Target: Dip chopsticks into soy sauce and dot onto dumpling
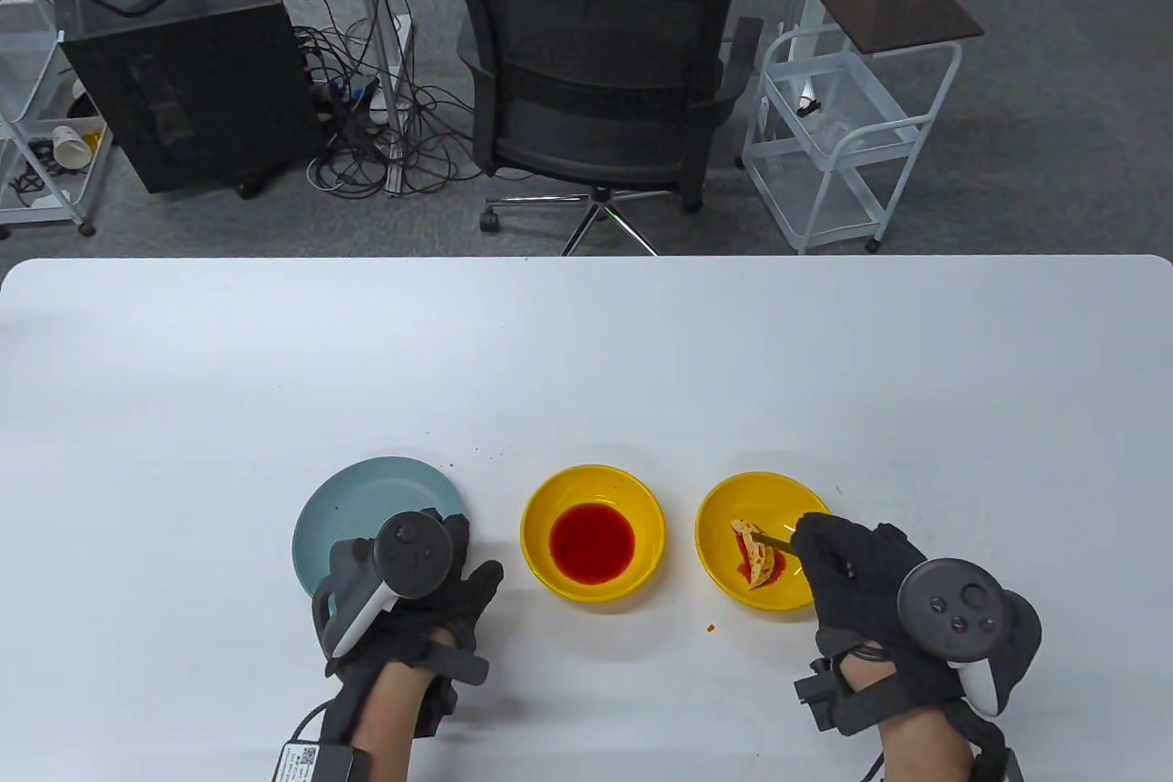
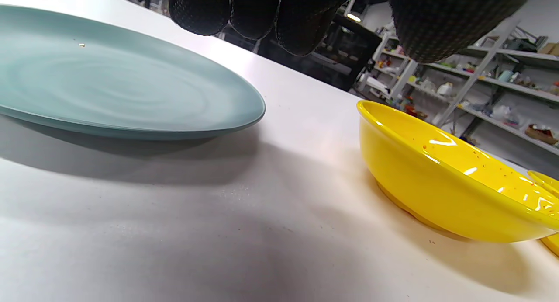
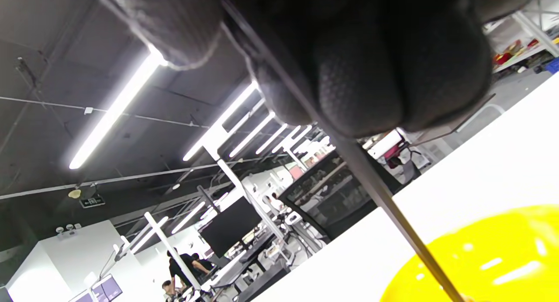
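R hand (image 1: 857, 580) is gripping the chopsticks (image 1: 774, 542) w/ fingers curled tight around them; in the table view only a short dark length is sticking out past the fingertips toward the left. Tips are reaching the dumpling (image 1: 756, 555), which is lying in the right yellow bowl (image 1: 724, 498) on a smear of red sauce. Can't tell if the tips are actually touching the dumpling or just over it. In the right wrist view the chopsticks (image 3: 380, 192) are running down from under the gloved fingers (image 3: 362, 88) to the yellow bowl (image 3: 502, 254) at the bottom right corner; looks like one dark stick there, second one isn't separable.

Sauce bowl (image 1: 593, 533), also yellow, is sitting mid-desk w/ a red pool of soy sauce (image 1: 592, 542) in it, between the teal plate (image 1: 367, 498) and the dumpling bowl, apart from both.

L hand (image 1: 431, 585) is holding nothing, resting w/ fingers loosely bent over the near right edge of the teal plate. In the left wrist view the fingertips (image 2: 201, 9) are hanging above the desk (image 2: 218, 232), not touching plate (image 2: 109, 88) or sauce bowl (image 2: 436, 192); bowl's inside wall is speckled w/ small red flecks.

A few red-orange specks are lying on the white desk (image 1: 586, 342) – some beyond the plate, one near the dumpling bowl's front left.
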Motion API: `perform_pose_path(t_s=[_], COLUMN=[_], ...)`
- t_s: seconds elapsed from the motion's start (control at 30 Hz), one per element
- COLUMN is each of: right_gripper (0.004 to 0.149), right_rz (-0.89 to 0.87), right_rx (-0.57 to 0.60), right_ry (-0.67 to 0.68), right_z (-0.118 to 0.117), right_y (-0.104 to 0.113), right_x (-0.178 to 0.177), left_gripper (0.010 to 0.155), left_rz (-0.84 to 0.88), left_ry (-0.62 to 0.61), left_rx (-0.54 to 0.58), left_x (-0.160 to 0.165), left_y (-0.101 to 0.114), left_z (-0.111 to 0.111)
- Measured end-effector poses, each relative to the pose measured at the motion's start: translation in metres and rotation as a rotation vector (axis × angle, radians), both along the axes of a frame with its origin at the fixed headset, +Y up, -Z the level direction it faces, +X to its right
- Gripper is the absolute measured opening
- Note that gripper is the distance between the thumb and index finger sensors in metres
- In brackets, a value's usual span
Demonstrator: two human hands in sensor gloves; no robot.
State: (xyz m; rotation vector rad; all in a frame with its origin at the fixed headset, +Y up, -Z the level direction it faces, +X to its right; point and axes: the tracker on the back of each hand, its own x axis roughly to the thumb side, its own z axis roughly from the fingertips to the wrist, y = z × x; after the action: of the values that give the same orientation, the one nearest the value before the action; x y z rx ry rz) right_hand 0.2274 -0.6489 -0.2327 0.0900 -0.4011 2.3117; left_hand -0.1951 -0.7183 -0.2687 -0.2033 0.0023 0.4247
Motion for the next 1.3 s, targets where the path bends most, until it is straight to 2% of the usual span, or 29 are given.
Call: perform_pose_path(t_s=[0.37, 0.63, 0.93, 1.3], right_gripper=[0.058, 0.061, 0.061, 0.059], right_rz=[0.019, 0.057, 0.097, 0.039], right_rx=[-0.045, -0.122, -0.112, -0.024], right_ry=[0.035, 0.172, 0.183, 0.159], right_z=[-0.002, -0.008, -0.007, -0.003], right_y=[-0.002, -0.014, -0.014, -0.007], right_x=[-0.003, -0.017, -0.024, -0.018], left_gripper=[0.078, 0.077, 0.076, 0.077], left_rz=[0.056, 0.078, 0.069, 0.075], left_ry=[-0.032, -0.057, -0.046, -0.041], left_rx=[-0.096, -0.091, -0.071, -0.077], left_x=[0.004, 0.010, 0.008, 0.007], left_y=[-0.006, -0.006, -0.005, -0.006], left_z=[0.001, 0.001, 0.001, 0.001])
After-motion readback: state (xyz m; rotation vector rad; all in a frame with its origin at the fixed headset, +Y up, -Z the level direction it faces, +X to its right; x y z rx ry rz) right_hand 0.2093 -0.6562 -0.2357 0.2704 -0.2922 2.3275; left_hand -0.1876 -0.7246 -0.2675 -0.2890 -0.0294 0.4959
